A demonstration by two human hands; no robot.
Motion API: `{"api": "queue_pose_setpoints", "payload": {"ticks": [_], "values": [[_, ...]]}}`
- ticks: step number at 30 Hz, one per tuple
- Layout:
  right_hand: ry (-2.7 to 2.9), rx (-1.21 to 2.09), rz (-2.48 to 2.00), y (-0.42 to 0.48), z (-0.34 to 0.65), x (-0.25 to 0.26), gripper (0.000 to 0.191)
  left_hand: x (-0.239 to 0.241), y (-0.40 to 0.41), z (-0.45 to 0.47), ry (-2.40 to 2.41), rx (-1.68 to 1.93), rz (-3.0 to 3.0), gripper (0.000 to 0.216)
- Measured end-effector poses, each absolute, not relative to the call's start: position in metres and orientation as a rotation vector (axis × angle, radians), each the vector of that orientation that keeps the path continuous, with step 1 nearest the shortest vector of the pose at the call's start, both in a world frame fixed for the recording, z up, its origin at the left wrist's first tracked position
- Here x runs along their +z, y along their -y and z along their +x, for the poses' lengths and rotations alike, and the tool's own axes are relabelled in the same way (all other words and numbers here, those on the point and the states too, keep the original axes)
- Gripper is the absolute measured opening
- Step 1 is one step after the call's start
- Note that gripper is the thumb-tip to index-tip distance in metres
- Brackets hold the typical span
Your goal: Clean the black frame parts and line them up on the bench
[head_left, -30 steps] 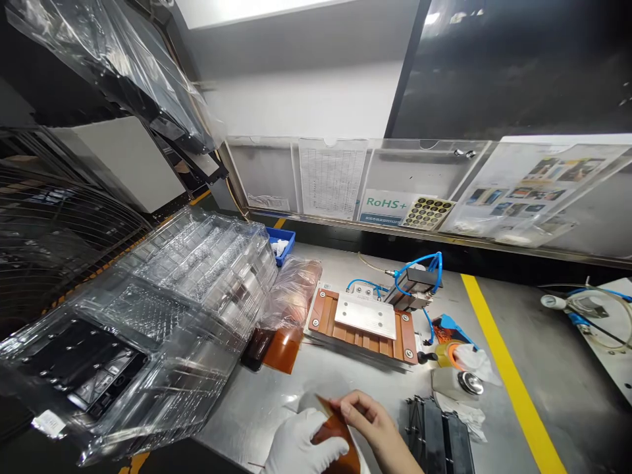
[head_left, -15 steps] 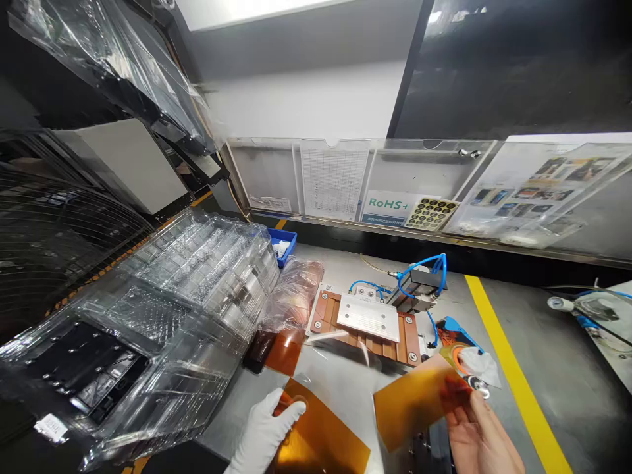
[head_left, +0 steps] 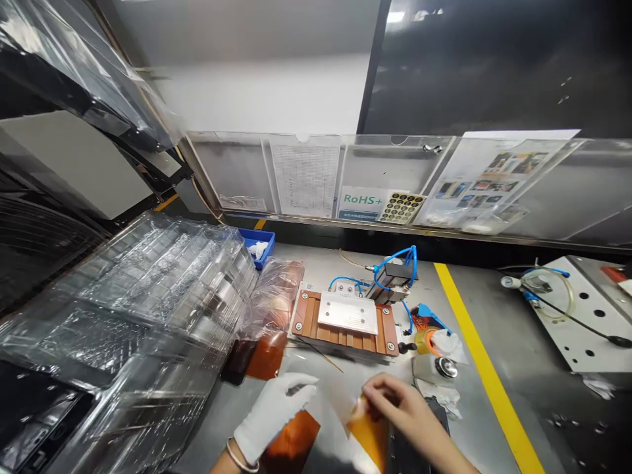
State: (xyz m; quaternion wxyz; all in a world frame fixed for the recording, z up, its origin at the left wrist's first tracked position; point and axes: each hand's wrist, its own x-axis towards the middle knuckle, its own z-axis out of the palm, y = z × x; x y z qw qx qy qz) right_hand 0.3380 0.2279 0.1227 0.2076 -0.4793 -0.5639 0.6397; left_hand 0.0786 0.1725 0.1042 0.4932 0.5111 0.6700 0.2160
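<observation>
Two hands work at 6 o'clock on the steel bench (head_left: 523, 342): the gloved left hand (head_left: 274, 411) rests with fingers apart on one amber film sheet (head_left: 291, 444), while the bare right hand (head_left: 399, 408) pinches a second amber sheet (head_left: 370, 434) by its top edge. One copper fixture (head_left: 345, 320) lies near at 12 o'clock, one stack of clear trays (head_left: 148, 316) crowds 9 o'clock, and bare bench lies open beyond the yellow line (head_left: 469, 336) at 3 o'clock.

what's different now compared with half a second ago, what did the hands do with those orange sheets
The bare right hand swung its orange sheet from out at the right back toward the middle, close to the gloved left hand. The left hand lifted its fingers; the other orange sheet lies under it, touching or not is unclear. The camera view shifted too. The copper-coloured fixture and clear trays stayed put.
</observation>
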Motion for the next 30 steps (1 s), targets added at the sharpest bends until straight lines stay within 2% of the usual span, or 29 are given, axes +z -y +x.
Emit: {"api": "queue_pose_setpoints", "payload": {"ticks": [5, 11, 17, 23, 30], "values": [[1.689, 1.828, -1.289, -0.238, 0.310, 0.132, 0.042, 0.140, -0.199, 0.110, -1.391, 0.468, 1.284, 0.020], [1.748, 1.851, -1.303, -0.248, 0.320, 0.124, 0.036, 0.142, -0.214, 0.114, -1.482, 0.415, 1.342, 0.019], [1.413, 1.908, -1.329, -0.258, 0.355, 0.104, 0.051, 0.140, -0.239, 0.091, -1.541, 0.500, 1.154, 0.021], [1.058, 1.776, -1.442, -0.272, 0.368, 0.088, 0.054, 0.122, -0.269, 0.079, -1.525, 0.631, 0.999, 0.027], [1.057, 1.654, -1.582, -0.311, 0.362, 0.063, 0.060, 0.099, -0.303, 0.081, -1.529, 0.608, 1.039, 0.026]]}}
